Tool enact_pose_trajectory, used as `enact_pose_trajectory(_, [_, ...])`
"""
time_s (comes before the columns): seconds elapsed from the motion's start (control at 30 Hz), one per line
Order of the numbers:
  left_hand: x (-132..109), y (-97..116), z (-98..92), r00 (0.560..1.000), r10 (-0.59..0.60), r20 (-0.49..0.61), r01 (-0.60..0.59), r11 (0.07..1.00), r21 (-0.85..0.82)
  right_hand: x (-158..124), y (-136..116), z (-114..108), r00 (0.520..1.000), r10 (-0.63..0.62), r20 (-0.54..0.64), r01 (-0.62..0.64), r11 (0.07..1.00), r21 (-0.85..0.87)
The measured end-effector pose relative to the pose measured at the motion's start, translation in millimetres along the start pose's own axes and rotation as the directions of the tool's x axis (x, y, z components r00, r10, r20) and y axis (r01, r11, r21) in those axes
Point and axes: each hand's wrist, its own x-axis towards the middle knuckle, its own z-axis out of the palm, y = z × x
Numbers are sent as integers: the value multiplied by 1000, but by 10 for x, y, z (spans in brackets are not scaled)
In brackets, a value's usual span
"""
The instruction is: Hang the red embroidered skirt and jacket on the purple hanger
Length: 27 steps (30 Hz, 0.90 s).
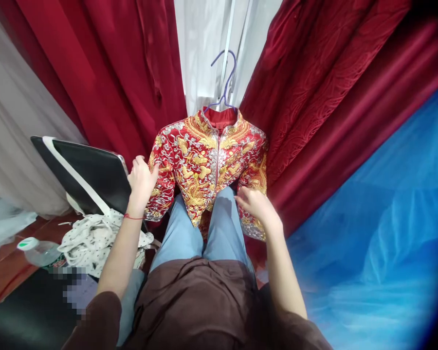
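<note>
A red jacket (pixel 200 167) with gold and silver embroidery hangs in front of my legs, its stand collar upright and its front closed. A thin purple hanger (pixel 227 80) rises out of the collar. My left hand (pixel 143 177) is at the sleeve on the left, thumb apart from the fingers and close to the cloth. Lower down, my right hand (pixel 256 205) lies over the inner edge of the other sleeve, fingers loosely bent with no cloth visibly gripped. Whether either hand presses on the fabric is hard to tell.
A black chair (pixel 87 167) with a white strap (pixel 75 172) stands at left. Dotted white cloth (pixel 91 240) and a plastic bottle (pixel 40 250) lie beside me. Red curtains (pixel 105 63) hang behind; blue fabric (pixel 368 233) spreads at right.
</note>
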Motion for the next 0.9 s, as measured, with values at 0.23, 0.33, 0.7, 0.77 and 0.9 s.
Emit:
enact_pose_trajectory(0.23, [82,582,24,903,407,-140,-425,893,-149,382,-272,-11,998,-60,-14,60,998,12])
enact_pose_trajectory(0.33, [277,1086,21,782,603,-157,-623,752,-215,631,-482,-170,992,-33,-119,41,997,70])
enact_pose_trajectory(0.7, [565,1679,339,740,661,127,-658,750,-68,1271,-740,-354,991,111,-77,-2,582,813])
enact_pose_trajectory(0.77, [538,1619,346,729,671,133,-671,739,-51,1252,-728,-319,994,109,-19,-30,432,901])
enact_pose_trajectory(0.9, [539,1512,325,706,702,93,-696,712,-91,1242,-776,-257,993,113,28,-51,210,976])
